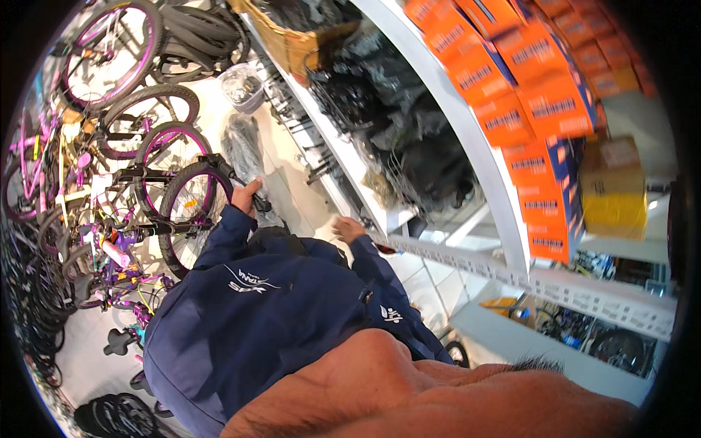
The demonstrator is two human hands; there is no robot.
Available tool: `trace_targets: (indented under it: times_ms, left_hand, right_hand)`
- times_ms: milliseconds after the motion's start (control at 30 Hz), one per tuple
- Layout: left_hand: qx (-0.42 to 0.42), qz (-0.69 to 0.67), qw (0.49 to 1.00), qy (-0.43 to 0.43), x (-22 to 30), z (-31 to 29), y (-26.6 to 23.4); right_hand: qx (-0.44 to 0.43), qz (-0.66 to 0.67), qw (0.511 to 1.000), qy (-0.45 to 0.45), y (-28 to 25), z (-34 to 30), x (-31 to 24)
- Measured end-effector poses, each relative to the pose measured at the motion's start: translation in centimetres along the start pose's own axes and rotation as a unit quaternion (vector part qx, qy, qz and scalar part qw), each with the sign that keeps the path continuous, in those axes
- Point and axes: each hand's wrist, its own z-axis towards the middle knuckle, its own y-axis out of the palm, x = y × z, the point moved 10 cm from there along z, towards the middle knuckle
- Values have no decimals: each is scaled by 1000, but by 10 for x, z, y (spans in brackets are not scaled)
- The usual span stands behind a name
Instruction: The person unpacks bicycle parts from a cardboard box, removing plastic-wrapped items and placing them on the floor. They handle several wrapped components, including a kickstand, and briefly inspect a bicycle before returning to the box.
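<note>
My left hand (246,198) is closed around a long, narrow black bicycle part (232,174); its exact kind does not show. The part slants from beside a purple-rimmed wheel (196,206) down past my fingers. Just beyond my left hand, a bundle in clear plastic wrap (244,150) lies on the tiled floor. My right hand (349,229) is held out by the white shelf's lower edge, its fingers apart and slightly blurred, with nothing seen in them. Both arms are in dark blue sleeves.
Bicycles with purple and black wheels (139,131) crowd the left side. A clear plastic tub (242,88) stands on the floor. White shelving (504,270) on the right bears orange boxes (537,171), a cardboard carton (613,164) and black plastic-wrapped parts (431,171). A brown carton (281,47) sits farther off.
</note>
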Motion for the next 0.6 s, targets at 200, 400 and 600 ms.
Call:
trace_targets:
  times_ms: [200,400,600]
  left_hand:
    - [-68,-60,990,112,105,61,54]
    - [-182,-55,959,211,218,103,90]
    - [-173,96,944,264,285,126,92]
  right_hand:
    - [-162,-75,976,-123,294,15,-205]
    - [-250,-100,955,-124,394,32,-299]
    - [-238,-313,907,-152,439,37,-363]
